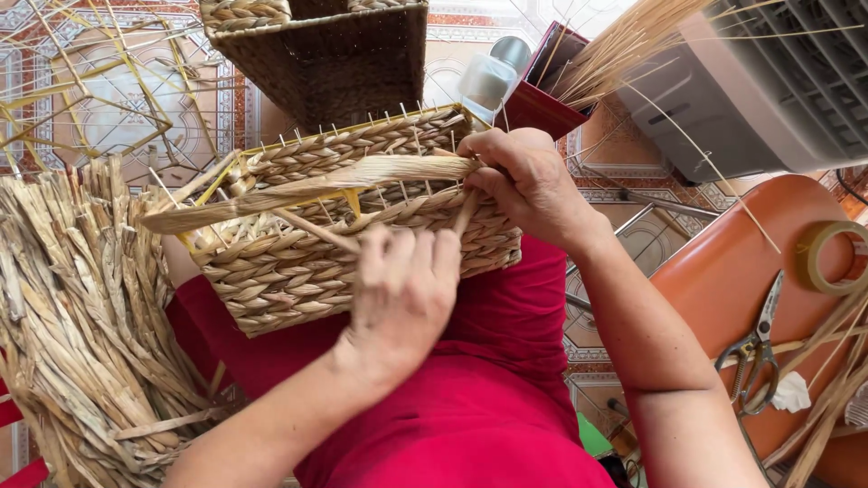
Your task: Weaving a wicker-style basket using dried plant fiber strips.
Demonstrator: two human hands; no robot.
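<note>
A half-woven straw basket (271, 271) on a yellow wire frame rests on my lap, over red cloth. My left hand (402, 289) presses against the basket's front wall, fingers curled on a woven strand. My right hand (524, 176) pinches a long flat dried straw strand (298, 188) at the basket's upper right corner; the strand runs leftward across the rim. Thin upright stakes stick out along the top edge.
A bundle of dried straw (81, 316) lies at the left. A finished dark woven basket (330, 59) stands behind. At the right an orange stool (732, 271) carries scissors (755, 348) and a tape roll (827, 258). A red box (542, 99) holds thin sticks.
</note>
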